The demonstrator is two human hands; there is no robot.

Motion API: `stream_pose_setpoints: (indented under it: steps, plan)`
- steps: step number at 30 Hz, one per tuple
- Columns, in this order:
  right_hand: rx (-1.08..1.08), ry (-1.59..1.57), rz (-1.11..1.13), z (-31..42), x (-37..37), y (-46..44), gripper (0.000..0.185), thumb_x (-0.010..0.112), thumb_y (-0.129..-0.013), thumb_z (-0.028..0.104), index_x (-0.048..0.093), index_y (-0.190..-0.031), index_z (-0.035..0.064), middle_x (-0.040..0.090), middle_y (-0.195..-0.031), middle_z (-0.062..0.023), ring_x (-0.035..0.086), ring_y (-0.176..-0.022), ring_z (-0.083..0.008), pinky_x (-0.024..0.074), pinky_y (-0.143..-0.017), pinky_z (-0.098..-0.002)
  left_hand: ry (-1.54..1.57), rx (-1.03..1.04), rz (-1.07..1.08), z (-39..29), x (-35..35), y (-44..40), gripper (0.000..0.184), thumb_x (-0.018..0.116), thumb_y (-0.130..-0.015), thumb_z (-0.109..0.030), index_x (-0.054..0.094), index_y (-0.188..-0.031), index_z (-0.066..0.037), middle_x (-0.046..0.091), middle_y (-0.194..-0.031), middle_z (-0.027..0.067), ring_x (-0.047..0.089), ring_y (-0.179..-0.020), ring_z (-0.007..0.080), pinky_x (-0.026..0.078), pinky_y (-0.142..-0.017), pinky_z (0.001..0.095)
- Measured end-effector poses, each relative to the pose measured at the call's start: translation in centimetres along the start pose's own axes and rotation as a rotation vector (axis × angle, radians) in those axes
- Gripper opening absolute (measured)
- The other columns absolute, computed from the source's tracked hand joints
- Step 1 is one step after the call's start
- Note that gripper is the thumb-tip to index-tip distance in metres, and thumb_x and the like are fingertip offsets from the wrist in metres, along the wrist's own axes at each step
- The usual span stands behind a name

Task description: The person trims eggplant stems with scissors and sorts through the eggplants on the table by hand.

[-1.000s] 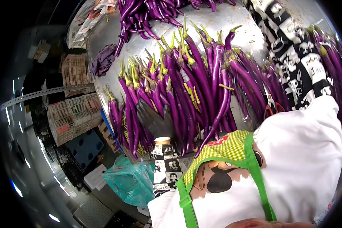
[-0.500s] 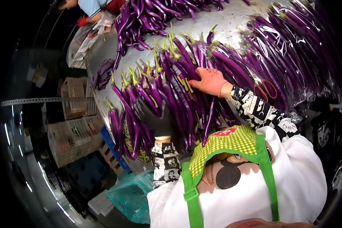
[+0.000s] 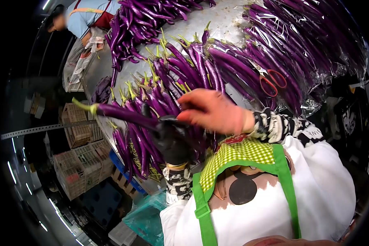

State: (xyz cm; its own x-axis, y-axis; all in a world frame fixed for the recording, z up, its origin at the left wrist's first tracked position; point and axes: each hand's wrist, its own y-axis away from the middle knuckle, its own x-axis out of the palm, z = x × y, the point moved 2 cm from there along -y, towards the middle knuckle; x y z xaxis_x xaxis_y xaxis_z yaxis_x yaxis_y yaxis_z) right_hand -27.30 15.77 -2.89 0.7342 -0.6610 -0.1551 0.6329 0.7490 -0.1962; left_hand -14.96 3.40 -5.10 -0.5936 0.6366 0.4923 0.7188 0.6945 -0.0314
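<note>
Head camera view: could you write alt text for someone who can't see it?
A black-gloved left hand holds a long purple eggplant above a row of eggplants on a metal table, with a blurred, coral-gloved right hand beside it. Red-handled scissors lie on plastic-wrapped eggplants; another person appears upper left.

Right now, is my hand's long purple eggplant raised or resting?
Raised: the eggplant crosses over other eggplants, green stem beyond the metal table.
</note>
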Motion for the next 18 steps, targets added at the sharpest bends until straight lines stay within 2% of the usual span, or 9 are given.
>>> stream_pose_setpoints:
  steps: [2,3,4,5,7,8,11,15,18]
  plan:
    - [0.322,0.130,-0.073,-4.2,-2.1,1.4,0.047,0.075,-0.091,0.026,0.058,-0.124,-0.0026,0.069,-0.101,-0.0133,0.068,-0.089,-0.0197,0.0557,-0.077,-0.0334,-0.074,-0.079,0.140,-1.0,-2.0,-0.8,0.074,0.060,-0.099,-0.033,0.021,-0.157,-0.008,0.068,-0.093,0.0075,0.066,-0.076,0.0148,0.057,-0.073,0.0320]
    - [0.297,0.453,-0.098,-7.1,-3.2,2.3,0.051,0.073,-0.092,0.034,0.057,-0.124,-0.0032,0.069,-0.100,-0.0156,0.069,-0.089,-0.0263,0.0550,-0.079,-0.0377,-0.111,-0.117,0.209,-1.4,-3.3,-1.3,0.077,0.061,-0.099,-0.038,0.021,-0.158,-0.009,0.069,-0.097,0.0091,0.067,-0.075,0.0159,0.058,-0.075,0.0333]
    - [0.474,0.699,0.013,-7.7,-4.4,2.4,0.057,0.067,-0.094,0.046,0.056,-0.122,-0.0021,0.069,-0.101,-0.0197,0.068,-0.092,-0.0335,0.0536,-0.081,-0.0405,-0.082,-0.232,0.291,-1.5,-4.4,-2.0,0.067,0.060,-0.097,-0.034,0.033,-0.152,-0.005,0.070,-0.103,0.0144,0.069,-0.083,0.0204,0.060,-0.081,0.0365]
    - [0.605,0.731,0.099,-8.3,-4.8,2.4,0.060,0.064,-0.092,0.056,0.062,-0.112,-0.0007,0.069,-0.098,-0.0217,0.067,-0.092,-0.0358,0.0529,-0.082,-0.0401,-0.347,-0.138,0.347,-1.3,-4.6,-1.9,0.054,0.055,-0.099,-0.031,0.043,-0.145,-0.005,0.071,-0.102,0.0132,0.070,-0.085,0.0208,0.058,-0.081,0.0378]
    - [0.622,0.660,0.260,-9.2,-4.3,2.4,0.063,0.057,-0.094,0.057,0.068,-0.100,-0.0051,0.070,-0.101,-0.0270,0.068,-0.099,-0.0413,0.0527,-0.086,-0.0451,-0.783,0.016,0.477,-0.7,-4.4,-1.9,0.038,0.051,-0.099,-0.025,0.058,-0.131,-0.005,0.073,-0.100,0.0107,0.070,-0.090,0.0224,0.053,-0.086,0.0418]
    - [0.636,0.594,0.266,-10.0,-3.7,2.2,0.064,0.062,-0.092,0.057,0.071,-0.082,-0.0055,0.073,-0.091,-0.0230,0.072,-0.089,-0.0357,0.0543,-0.084,-0.0416,-0.956,0.087,0.549,-0.2,-4.4,-1.9,0.033,0.052,-0.098,-0.022,0.064,-0.124,-0.005,0.074,-0.101,0.0094,0.071,-0.093,0.0237,0.050,-0.091,0.0444]
    - [0.870,0.281,0.339,-10.1,-4.0,0.9,0.060,0.065,-0.090,0.054,0.072,-0.077,-0.0041,0.073,-0.076,-0.0167,0.073,-0.076,-0.0287,0.0553,-0.079,-0.0378,-1.297,0.404,0.732,1.7,-6.2,-1.3,0.031,0.058,-0.092,-0.016,0.068,-0.119,-0.005,0.075,-0.102,0.0064,0.071,-0.098,0.0247,0.044,-0.100,0.0480]
    - [0.823,0.347,0.362,-11.5,-4.5,0.9,0.058,0.069,-0.089,0.054,0.068,-0.080,-0.0032,0.070,-0.069,-0.0108,0.066,-0.054,-0.0191,0.0531,-0.062,-0.0342,-1.325,-0.035,0.750,2.9,-4.8,-1.3,0.032,0.055,-0.094,-0.012,0.066,-0.123,-0.006,0.074,-0.108,0.0068,0.070,-0.100,0.0257,0.042,-0.099,0.0503]
    - [0.656,0.691,0.301,-11.2,-4.5,0.9,0.069,0.063,-0.086,0.068,0.069,-0.087,-0.0004,0.073,-0.086,-0.0165,0.071,-0.082,-0.0292,0.0534,-0.079,-0.0409,-1.346,0.083,0.866,1.8,-2.5,-1.0,0.034,0.055,-0.093,-0.011,0.064,-0.125,-0.004,0.074,-0.111,0.0074,0.070,-0.102,0.0269,0.042,-0.100,0.0477]
